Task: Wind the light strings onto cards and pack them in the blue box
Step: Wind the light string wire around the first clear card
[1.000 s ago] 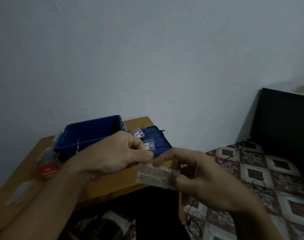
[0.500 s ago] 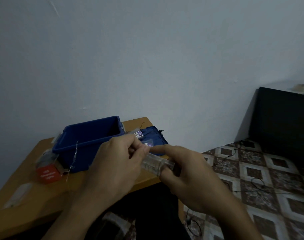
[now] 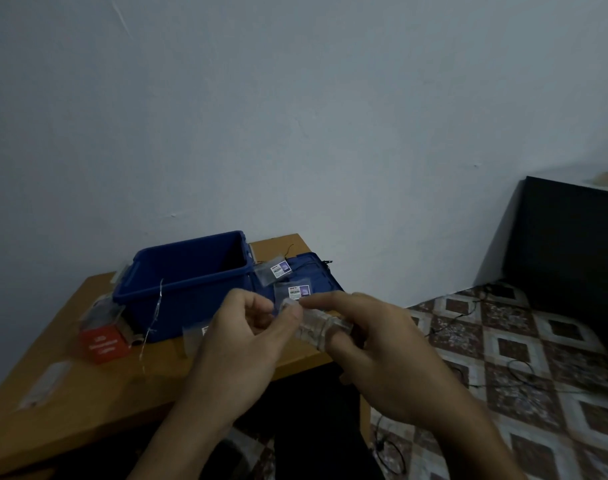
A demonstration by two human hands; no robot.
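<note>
- Winding looked to be the step in hand. The right hand point(image 3: 382, 351) held a clear plastic card point(image 3: 318, 329) in a curled grip above the near edge of the wooden worktop point(image 3: 88, 410), and the left hand point(image 3: 240, 337) pinched the card's left end.
- The blue plastic box point(image 3: 178, 289) stood open on the worktop behind the hands, with a thin silvery light string point(image 3: 158, 303) hanging down its front wall.
- The next move probably called for turning the card under steady tension so the wire lay evenly.
- Dim light and blur hid any wire between the left fingertips and any turns on the card. The inside of the box was too dark to read.
</note>
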